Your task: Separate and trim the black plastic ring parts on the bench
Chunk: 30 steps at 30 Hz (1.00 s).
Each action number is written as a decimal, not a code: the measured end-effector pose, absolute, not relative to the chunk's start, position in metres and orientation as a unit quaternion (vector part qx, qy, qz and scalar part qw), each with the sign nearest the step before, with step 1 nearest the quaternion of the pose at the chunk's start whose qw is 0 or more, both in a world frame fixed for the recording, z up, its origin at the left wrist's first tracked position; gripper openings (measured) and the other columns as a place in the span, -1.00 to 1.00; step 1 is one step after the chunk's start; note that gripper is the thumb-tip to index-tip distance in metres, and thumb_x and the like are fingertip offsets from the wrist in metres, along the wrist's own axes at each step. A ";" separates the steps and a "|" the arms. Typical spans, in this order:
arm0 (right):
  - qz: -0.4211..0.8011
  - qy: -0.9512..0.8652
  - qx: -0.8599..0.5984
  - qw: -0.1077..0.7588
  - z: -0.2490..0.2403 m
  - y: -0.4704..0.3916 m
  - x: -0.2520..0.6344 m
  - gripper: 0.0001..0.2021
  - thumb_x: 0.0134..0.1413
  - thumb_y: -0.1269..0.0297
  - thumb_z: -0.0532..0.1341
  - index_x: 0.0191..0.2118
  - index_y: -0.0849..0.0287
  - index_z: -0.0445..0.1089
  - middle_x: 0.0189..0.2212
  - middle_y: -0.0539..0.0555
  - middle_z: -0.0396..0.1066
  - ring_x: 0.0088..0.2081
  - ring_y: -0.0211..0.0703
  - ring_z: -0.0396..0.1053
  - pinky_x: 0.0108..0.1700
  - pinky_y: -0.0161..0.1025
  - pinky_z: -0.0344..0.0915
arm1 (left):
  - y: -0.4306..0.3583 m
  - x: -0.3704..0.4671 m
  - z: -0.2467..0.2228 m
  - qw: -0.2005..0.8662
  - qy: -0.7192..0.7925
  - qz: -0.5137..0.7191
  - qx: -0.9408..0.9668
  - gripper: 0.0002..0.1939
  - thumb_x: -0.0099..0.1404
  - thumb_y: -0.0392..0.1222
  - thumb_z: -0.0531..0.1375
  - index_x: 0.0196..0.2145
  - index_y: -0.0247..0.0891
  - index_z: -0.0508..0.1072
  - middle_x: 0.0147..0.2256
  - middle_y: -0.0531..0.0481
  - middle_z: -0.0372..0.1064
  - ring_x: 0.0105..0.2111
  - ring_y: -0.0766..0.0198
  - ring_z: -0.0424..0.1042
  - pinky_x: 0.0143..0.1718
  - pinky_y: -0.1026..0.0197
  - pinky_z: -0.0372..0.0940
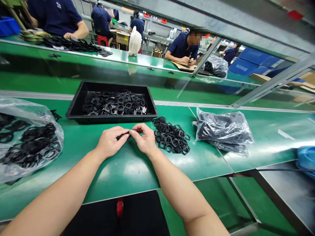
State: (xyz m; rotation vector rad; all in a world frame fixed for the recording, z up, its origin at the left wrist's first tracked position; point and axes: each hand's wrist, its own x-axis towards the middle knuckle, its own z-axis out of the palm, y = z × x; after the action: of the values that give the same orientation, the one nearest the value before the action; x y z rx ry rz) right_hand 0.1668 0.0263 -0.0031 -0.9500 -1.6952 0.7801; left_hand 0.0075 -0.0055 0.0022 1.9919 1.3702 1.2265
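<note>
My left hand (pixel 112 141) and my right hand (pixel 143 137) meet fingertip to fingertip above the green bench. Pinched between them is a small black part (pixel 129 133), mostly covered by my fingers, so its full shape is hidden. Just beyond my hands lies a black tray (pixel 80 117) holding many black ring-shaped parts (pixel 120 103). A loose pile of black ring parts (pixel 172 137) spreads on the bench to the right of my right hand. Off to the left, a clear plastic bag (pixel 60 131) gapes with more black parts inside.
A closed clear bag of black parts (pixel 223 129) lies on the right. Behind the tray runs a green conveyor belt (pixel 169 88) with a few scattered black pieces. Co-workers sit across it. A metal post (pixel 268 87) slants up at right; a blue object (pixel 306 159) sits at the right edge.
</note>
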 end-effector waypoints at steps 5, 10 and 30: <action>0.489 -0.559 -0.427 0.515 -0.003 0.032 0.163 -0.69 -0.03 0.07 0.24 -0.24 0.19 0.38 -0.35 0.05 0.43 -0.43 -0.30 0.36 -0.49 -0.38 0.33 | -0.002 0.007 -0.004 0.203 0.523 0.477 0.676 -0.80 0.18 -0.13 0.17 -0.30 -0.20 0.56 -0.24 -0.07 0.46 -0.24 0.21 0.43 -0.21 0.21 0.34; 0.644 -0.475 -0.403 0.444 0.002 0.033 0.163 -0.71 -0.24 0.14 0.37 -0.43 0.24 0.38 -0.64 -0.06 0.35 -0.63 -0.37 0.30 -0.61 -0.44 0.26 | -0.002 0.006 -0.008 0.152 0.520 0.471 0.696 -0.84 0.15 -0.17 0.19 -0.33 -0.19 0.56 -0.10 -0.11 0.38 -0.10 0.16 0.39 -0.05 0.10 0.30; 0.624 -0.529 -0.411 0.403 0.003 0.035 0.164 -0.69 -0.27 0.15 0.38 -0.41 0.28 0.43 -0.67 -0.05 0.35 -0.65 -0.38 0.24 -0.59 -0.39 0.18 | 0.005 0.001 -0.004 0.552 0.459 0.587 0.374 -0.54 -0.13 -0.29 0.39 -0.21 -0.32 0.42 -0.40 0.00 0.48 -0.48 0.38 0.40 -0.51 0.34 0.25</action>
State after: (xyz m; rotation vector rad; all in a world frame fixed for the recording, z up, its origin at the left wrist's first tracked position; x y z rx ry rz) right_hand 0.1641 0.0352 0.0026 -1.0382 -1.3367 1.5761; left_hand 0.0012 0.0055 -0.0035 0.8845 1.0857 1.3872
